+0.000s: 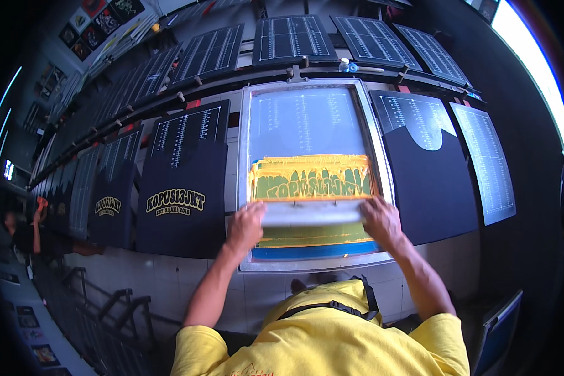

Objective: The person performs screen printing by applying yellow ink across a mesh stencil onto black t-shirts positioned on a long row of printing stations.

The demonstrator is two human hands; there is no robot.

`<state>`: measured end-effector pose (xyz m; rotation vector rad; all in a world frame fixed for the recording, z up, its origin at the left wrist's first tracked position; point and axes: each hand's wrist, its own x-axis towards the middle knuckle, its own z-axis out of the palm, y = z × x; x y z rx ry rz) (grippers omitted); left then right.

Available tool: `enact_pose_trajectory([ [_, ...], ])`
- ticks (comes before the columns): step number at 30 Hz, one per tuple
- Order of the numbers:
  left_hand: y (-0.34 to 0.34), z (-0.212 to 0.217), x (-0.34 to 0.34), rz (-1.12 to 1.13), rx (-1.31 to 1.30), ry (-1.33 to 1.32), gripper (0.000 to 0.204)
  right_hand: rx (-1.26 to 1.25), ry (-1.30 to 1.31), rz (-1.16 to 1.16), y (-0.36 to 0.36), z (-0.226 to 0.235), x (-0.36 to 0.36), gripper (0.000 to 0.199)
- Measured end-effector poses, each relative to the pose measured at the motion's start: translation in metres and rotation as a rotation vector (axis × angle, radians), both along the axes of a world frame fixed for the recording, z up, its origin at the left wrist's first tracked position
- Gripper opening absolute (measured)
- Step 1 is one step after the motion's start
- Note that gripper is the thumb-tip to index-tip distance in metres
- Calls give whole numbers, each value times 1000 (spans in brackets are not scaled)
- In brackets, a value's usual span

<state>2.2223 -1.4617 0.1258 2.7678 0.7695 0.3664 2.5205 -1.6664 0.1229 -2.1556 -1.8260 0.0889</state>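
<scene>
My left hand (245, 227) and my right hand (382, 222) are closed on the two ends of a long squeegee (313, 213), slightly blurred, which lies crosswise over a screen-printing frame (245, 119). Thick yellow ink (313, 160) runs in a ridge on the mesh beyond the squeegee. Between ridge and squeegee, smeared ink surrounds green stencil lettering. Nearer to me, the mesh has a greenish-yellow band and a blue strip (313, 252). Through the upper mesh, a board with white ruler marks shows faintly. Both hands' fingertips are partly hidden.
Left of the frame, a black shirt with yellow lettering (180, 232) lies on a marked board. A plain black shirt (423, 188) is on the right. More boards (292, 39) line the far side past a rail. A small bottle (344, 64) stands there. Another person's arm (36, 227) shows far left.
</scene>
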Motion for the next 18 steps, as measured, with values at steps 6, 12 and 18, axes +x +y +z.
enact_pose_trajectory([
  [6, -81, -3, -49, 40, 39, 32, 29, -75, -67, 10, -76, -12, -50, 65],
  [12, -40, -19, -26, 6, 151, 26, 25, 4, -67, -9, -35, -11, -31, 28],
  [18, 47, -38, 25, -29, 166, -51, 28, 83, -125, 2, 42, -31, 24, 26],
])
